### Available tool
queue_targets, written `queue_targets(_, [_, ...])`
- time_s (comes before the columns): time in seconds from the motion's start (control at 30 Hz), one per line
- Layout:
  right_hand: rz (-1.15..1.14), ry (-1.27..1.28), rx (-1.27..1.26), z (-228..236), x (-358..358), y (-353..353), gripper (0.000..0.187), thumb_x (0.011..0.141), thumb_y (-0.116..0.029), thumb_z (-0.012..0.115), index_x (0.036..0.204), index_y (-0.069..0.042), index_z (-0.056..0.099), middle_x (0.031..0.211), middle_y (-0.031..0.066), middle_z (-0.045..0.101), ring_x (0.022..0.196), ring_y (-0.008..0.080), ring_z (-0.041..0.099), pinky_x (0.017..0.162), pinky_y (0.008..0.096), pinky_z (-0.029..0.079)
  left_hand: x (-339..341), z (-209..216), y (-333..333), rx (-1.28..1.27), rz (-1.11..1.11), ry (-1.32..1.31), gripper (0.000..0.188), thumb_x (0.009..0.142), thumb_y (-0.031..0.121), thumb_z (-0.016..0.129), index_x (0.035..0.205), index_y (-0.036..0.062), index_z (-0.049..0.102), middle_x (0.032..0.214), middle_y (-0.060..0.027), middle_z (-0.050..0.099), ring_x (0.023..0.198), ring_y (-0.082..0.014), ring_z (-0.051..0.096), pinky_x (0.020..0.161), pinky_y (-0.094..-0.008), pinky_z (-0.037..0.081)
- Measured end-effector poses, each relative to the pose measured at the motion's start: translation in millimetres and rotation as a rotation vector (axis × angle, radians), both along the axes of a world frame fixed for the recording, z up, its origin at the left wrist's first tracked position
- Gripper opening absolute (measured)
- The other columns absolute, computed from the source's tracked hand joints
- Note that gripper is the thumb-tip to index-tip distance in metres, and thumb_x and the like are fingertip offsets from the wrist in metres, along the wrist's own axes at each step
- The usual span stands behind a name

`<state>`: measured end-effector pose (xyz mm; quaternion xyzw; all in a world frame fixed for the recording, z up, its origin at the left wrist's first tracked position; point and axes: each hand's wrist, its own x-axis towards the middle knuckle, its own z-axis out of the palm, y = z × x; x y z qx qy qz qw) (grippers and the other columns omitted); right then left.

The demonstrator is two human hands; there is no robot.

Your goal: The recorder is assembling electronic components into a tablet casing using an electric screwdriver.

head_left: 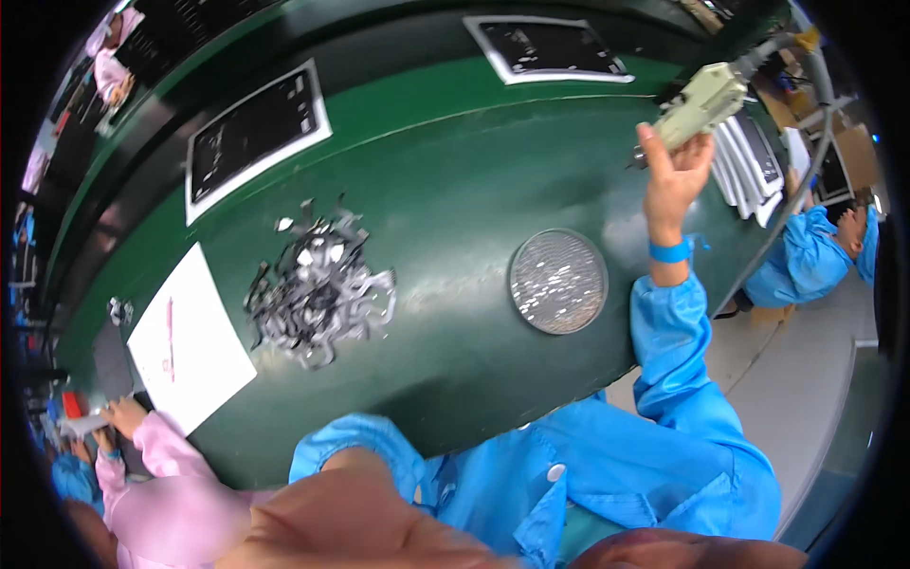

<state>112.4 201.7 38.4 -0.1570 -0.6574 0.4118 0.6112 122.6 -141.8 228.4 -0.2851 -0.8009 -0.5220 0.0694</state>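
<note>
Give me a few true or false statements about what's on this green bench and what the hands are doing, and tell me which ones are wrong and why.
1. The right hand has the pale tool between thumb and fingers. True.
2. The round dish lies left of the heap of dark strips. False: the round dish is to the right of the heap of dark strips.
3. A slim reddish item shows on the white sheet. True.
4. The wristband on the right wrist is red. False: the wristband is blue.
5. The left hand is on the white sheet. False: the left hand is at the picture's lower edge, apart from the sheet.
</note>
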Motion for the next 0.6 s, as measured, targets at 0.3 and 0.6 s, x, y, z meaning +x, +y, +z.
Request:
queue_targets(0.3, [-0.092,-0.007,0.144,2,7,2,0.068,0.074,0.005,0.068,0.130,0.004,0.028,0.119,0.0144,0.047,0.108,0.0202,0.049,0.088,0.0300,0.045,-75,-43,-48,0.993,-1.300,0.683,0.019,0.080,0.024,0.057,0.091,0.0088,0.062,0.095,-0.0013,0.064,0.091,-0.0127,0.061,0.088,-0.0351,0.045])
queue_targets(0.6, [-0.149,0.079,0.179,2,11,12,0.066,0.076,0.006,0.066,0.130,0.007,0.028,0.130,0.0184,0.040,0.120,0.0250,0.042,0.100,0.0353,0.037,-54,-82,-30,-0.031,-1.923,0.125,0.032,0.087,0.024,0.048,0.102,-0.0029,0.057,0.111,-0.0277,0.052,0.100,-0.0463,0.052,0.088,-0.0527,0.044])
